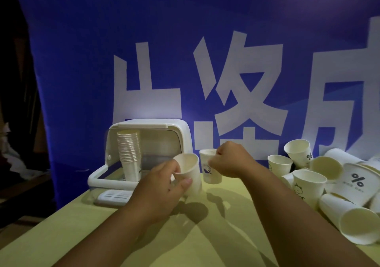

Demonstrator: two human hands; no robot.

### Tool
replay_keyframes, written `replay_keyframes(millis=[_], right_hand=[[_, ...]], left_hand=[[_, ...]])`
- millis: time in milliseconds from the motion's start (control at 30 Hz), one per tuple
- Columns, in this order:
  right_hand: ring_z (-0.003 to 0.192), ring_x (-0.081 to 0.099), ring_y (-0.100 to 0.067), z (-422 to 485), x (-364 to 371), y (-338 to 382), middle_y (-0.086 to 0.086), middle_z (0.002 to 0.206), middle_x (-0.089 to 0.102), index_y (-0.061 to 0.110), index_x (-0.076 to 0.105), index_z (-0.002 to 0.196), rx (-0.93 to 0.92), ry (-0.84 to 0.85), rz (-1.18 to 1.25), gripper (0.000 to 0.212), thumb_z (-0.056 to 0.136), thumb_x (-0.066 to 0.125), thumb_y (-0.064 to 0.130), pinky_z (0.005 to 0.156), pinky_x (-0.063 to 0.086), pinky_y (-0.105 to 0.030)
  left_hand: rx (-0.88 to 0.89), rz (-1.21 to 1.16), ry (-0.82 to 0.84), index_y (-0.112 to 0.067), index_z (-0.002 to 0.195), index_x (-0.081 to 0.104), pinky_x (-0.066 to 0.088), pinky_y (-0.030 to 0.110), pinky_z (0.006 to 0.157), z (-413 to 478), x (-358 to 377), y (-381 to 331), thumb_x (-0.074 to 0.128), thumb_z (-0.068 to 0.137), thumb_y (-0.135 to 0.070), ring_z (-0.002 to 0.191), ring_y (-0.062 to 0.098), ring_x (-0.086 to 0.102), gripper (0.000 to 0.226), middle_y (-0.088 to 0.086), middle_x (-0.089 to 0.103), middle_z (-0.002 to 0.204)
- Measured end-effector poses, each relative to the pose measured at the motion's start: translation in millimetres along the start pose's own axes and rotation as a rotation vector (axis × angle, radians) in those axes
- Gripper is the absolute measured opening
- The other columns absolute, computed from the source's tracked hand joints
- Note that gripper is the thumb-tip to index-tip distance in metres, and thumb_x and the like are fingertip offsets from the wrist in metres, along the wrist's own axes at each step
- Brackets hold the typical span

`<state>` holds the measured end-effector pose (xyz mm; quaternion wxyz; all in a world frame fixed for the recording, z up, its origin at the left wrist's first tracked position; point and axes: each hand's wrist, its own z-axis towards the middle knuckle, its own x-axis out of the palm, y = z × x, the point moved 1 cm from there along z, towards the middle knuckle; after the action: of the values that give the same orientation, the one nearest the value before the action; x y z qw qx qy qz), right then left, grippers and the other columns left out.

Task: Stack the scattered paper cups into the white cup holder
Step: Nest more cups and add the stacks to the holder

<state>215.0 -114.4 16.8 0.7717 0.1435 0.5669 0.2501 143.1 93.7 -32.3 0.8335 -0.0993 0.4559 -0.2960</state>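
Note:
The white cup holder [176,131] stands at the back left of the table with its lid raised. Inside it is a tall stack of paper cups [130,153]. My left hand [162,186] grips a plain white paper cup [192,172] just right of the holder, mouth up and slightly tilted. My right hand [232,159] pinches the rim of a second paper cup [209,169] with a dark logo, right behind the first one. Several scattered paper cups [308,182] lie and stand at the right.
A yellow-green table [205,236] carries everything. A blue banner [205,40] with large white characters hangs close behind. A white vented tray [115,196] sits in front of the holder. The left side past the table edge is dark.

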Motion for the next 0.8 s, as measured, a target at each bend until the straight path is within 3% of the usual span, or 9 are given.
replay_keyframes(millis=[167, 400, 667, 800], right_hand=[[0.091, 0.063, -0.018, 2.2, 2.7, -21.7, -0.003, 0.102, 0.064, 0.013, 0.062, 0.117, 0.049, 0.162, -0.155, 0.040, 0.084, 0.078, 0.030, 0.081, 0.053, -0.025], [0.093, 0.063, -0.019, 1.0, 5.9, -24.0, -0.003, 0.105, 0.064, 0.014, 0.061, 0.117, 0.049, 0.236, -0.174, 0.047, 0.080, 0.081, 0.034, 0.081, 0.054, -0.026], [0.109, 0.060, -0.021, -3.7, -8.2, -16.9, -0.004, 0.124, 0.063, 0.014, 0.065, 0.128, -0.037, 0.340, -0.211, 0.050, 0.084, 0.077, 0.034, 0.092, 0.051, -0.029], [0.103, 0.062, -0.019, -2.7, -17.2, -6.1, -0.001, 0.116, 0.066, 0.017, 0.068, 0.120, -0.095, 0.200, -0.070, 0.041, 0.084, 0.077, 0.033, 0.084, 0.053, -0.026]], left_hand=[[0.034, 0.267, 0.103, -0.039, 0.102, 0.051, 0.044, 0.027, 0.086, -5.4, 5.1, -16.2, 0.054, 0.093, -0.065, 0.101, 0.005, 0.049, 0.028, -0.021, 0.055, 0.115], [0.064, 0.490, 0.165, -0.033, 0.118, 0.061, 0.035, 0.032, 0.096, -7.4, 17.3, -23.0, 0.042, 0.098, -0.064, 0.116, 0.011, 0.039, 0.042, -0.012, 0.048, 0.127], [0.034, 0.345, 0.171, -0.040, 0.122, 0.048, 0.040, 0.028, 0.097, -7.0, 17.7, -21.9, 0.042, 0.097, -0.065, 0.115, 0.006, 0.040, 0.036, -0.019, 0.045, 0.130], [-0.048, 0.088, -0.024, -0.035, 0.099, 0.055, 0.053, 0.033, 0.078, 4.4, 5.4, -16.2, 0.043, 0.095, -0.063, 0.091, 0.004, 0.057, 0.031, -0.019, 0.060, 0.102]])
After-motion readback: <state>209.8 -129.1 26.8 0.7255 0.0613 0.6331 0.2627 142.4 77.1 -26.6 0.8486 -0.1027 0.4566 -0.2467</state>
